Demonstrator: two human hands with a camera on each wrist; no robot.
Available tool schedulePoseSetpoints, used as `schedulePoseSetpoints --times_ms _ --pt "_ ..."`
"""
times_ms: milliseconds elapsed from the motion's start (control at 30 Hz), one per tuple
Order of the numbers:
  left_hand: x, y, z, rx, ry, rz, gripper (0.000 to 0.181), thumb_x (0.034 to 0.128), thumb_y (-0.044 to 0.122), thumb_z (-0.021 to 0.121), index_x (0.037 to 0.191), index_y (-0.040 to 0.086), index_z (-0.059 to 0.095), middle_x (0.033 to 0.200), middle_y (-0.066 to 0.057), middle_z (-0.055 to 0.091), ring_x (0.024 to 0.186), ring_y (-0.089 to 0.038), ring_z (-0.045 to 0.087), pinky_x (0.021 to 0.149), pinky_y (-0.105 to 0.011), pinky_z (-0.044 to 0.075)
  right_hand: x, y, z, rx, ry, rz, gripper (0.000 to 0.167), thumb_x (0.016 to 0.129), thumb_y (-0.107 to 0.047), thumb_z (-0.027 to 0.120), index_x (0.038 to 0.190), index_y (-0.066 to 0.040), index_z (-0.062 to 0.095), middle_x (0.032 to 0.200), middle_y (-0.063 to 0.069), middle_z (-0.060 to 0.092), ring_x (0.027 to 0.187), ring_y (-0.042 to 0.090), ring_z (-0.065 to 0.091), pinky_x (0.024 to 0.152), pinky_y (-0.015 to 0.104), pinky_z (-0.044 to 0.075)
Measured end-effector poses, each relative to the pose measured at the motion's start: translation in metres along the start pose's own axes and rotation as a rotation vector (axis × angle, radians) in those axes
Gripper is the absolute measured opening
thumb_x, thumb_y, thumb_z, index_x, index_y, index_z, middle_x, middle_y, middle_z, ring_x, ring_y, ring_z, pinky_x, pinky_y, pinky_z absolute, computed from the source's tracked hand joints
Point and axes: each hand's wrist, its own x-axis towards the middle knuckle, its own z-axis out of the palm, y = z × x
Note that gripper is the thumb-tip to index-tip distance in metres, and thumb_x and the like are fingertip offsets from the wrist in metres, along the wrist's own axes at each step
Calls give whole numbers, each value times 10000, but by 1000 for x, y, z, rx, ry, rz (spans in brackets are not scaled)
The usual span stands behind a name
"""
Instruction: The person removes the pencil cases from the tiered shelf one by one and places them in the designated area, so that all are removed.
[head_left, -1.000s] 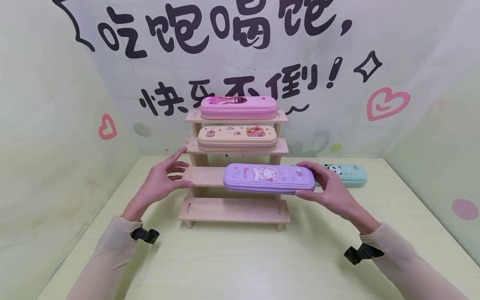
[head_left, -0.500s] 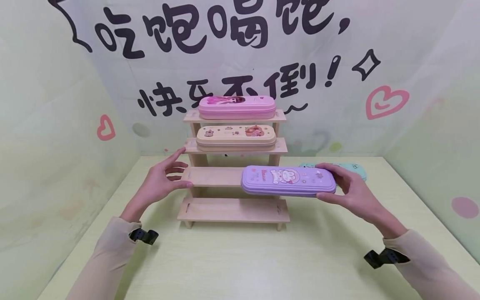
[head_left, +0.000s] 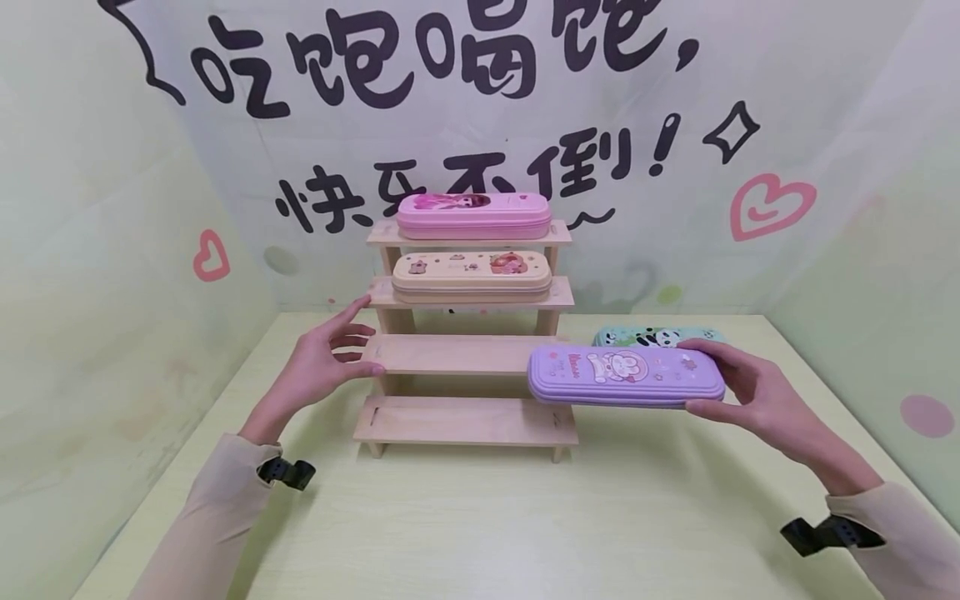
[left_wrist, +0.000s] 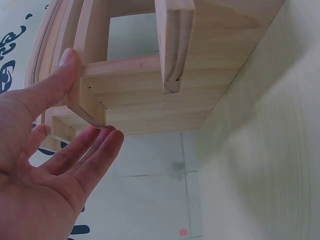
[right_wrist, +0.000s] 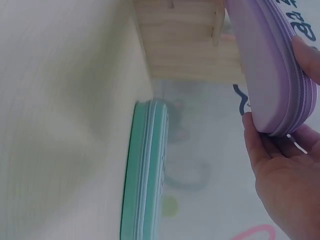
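Note:
My right hand (head_left: 772, 408) grips the right end of a purple pencil case (head_left: 626, 375) with a rabbit picture, thumb on the front edge and fingers behind. The case is in the air, its left end in front of the right side of a four-tier wooden rack (head_left: 450, 354). In the right wrist view the purple case (right_wrist: 272, 65) shows its zip and underside. My left hand (head_left: 318, 367) holds the left end of the rack's second shelf from the bottom; in the left wrist view the thumb and fingers lie around the shelf end (left_wrist: 90, 105).
A pink case (head_left: 474, 217) lies on the top shelf and a cream case (head_left: 471, 279) on the shelf below it. The green panda case (head_left: 618, 336) lies on the table (head_left: 450, 525) behind the purple one. A printed cloth hangs behind.
My right hand has carried the purple case to the right and slightly down, away from the rack's second shelf from the bottom. My left hand has stayed on the rack.

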Motion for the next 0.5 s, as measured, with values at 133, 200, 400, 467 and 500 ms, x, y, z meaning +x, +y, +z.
schedulePoseSetpoints --times_ms 133,200,400,467,500 --pt "0 0 0 4 3 3 1103 785 129 957 1669 335 329 1342 -183 656 1224 -351 651 965 -306 601 -7 8 -13 8 4 6 691 867 188 743 1498 58 491 1366 93 600 1138 106 637 878 150 572" --pt "1 0 1 2 4 3 1102 783 125 959 1667 334 335 1337 -181 658 1220 -348 654 963 -303 602 -11 12 -20 30 3 19 687 878 199 719 1506 47 485 1344 78 615 1106 109 651 857 165 586" --pt "1 -2 1 5 -2 -8 1101 786 144 959 1665 355 330 1337 -182 654 1227 -354 649 974 -326 600 -25 24 -41 100 31 44 683 877 248 659 1504 47 476 1290 70 642 1038 111 684 824 196 616" --pt "0 -2 1 8 -1 -6 1101 789 150 958 1666 358 325 1339 -185 652 1232 -365 644 985 -354 597 -28 27 -48 123 39 42 687 870 266 645 1502 58 473 1293 72 650 1028 114 685 822 197 617" --pt "0 -2 1 8 0 -5 1101 791 151 957 1667 358 323 1340 -185 652 1234 -369 642 992 -373 595 -29 28 -52 131 40 42 688 869 272 639 1502 59 472 1298 69 652 1027 114 685 822 196 617"
